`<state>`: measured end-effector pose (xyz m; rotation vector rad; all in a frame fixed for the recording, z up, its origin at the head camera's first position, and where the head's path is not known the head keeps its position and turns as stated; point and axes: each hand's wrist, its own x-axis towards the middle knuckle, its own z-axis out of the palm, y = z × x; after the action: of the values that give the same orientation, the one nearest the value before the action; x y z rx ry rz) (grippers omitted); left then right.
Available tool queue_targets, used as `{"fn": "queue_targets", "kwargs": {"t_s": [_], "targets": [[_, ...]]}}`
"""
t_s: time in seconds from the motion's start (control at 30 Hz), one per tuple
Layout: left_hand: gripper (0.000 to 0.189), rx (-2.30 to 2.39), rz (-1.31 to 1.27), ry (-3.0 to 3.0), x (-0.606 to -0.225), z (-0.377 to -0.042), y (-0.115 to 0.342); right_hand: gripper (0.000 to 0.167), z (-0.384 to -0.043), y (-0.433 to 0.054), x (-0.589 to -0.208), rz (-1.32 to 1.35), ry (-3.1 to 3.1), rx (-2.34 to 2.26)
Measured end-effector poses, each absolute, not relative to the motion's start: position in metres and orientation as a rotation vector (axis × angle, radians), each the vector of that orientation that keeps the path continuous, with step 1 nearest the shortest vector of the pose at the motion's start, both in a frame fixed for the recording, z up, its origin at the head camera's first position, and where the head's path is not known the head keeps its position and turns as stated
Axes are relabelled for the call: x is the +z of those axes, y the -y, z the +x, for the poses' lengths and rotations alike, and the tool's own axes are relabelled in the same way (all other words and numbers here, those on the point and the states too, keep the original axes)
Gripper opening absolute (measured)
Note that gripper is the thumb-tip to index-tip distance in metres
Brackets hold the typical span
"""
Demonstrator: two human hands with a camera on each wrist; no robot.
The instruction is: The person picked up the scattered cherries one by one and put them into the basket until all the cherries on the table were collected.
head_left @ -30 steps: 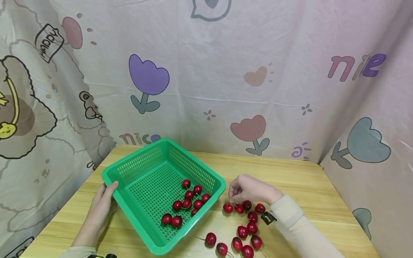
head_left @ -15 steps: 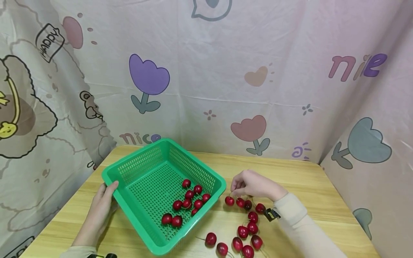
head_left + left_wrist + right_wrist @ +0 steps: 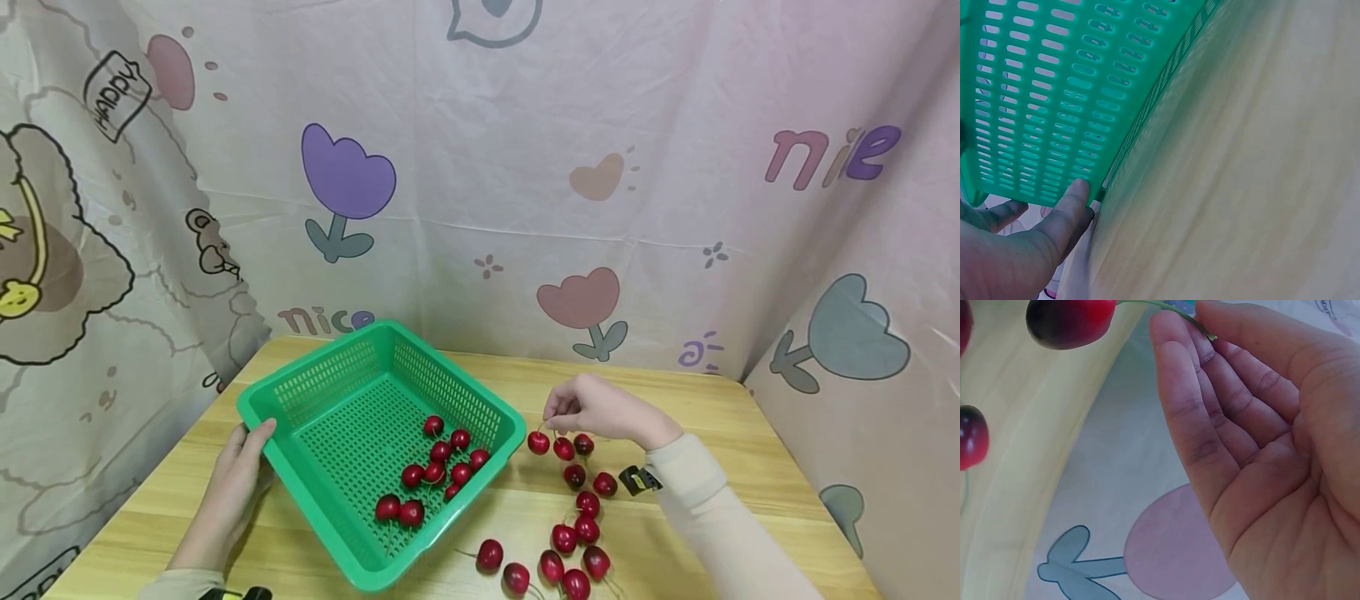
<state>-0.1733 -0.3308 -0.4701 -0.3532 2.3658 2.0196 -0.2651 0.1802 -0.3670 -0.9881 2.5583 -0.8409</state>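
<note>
Pinching a round red cherry [image 3: 1071,322], probably light, aptly by its green stem [image 3: 1192,320] with right hand [image 3: 606,408] at four o'clock.

Left forearm [image 3: 201,537]: enters from lower left, inclined up and to the right. Left hand [image 3: 234,479]: grips; thumb [image 3: 264,430] uppermost, digits spread apart in the wrist view. Right forearm [image 3: 720,525]: enters from lower right, inclined up and to the left. Right hand [image 3: 600,408]: raised, back uppermost, fingers curled inward, thumb and fingertips pinching. Wrist view shows the right palm creased and its fingers close together. The two hands stand well apart.
</note>
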Motion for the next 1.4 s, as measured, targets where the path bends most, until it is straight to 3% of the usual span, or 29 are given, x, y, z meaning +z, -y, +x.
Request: {"fn": "queue_targets", "kwargs": {"t_s": [0.87,1.4], "targets": [[0.084,1.979,-0.317,-2.442,-0.473,-0.171,0.332,0.005,-0.278,-0.155,-0.309,-1.137,-2.664,-0.795],[0.085,1.958,-0.316,-2.453,-0.473,-0.172,0.333,0.005,-0.282,-0.121,-0.294,-1.2,-2.644,-0.748]]}}
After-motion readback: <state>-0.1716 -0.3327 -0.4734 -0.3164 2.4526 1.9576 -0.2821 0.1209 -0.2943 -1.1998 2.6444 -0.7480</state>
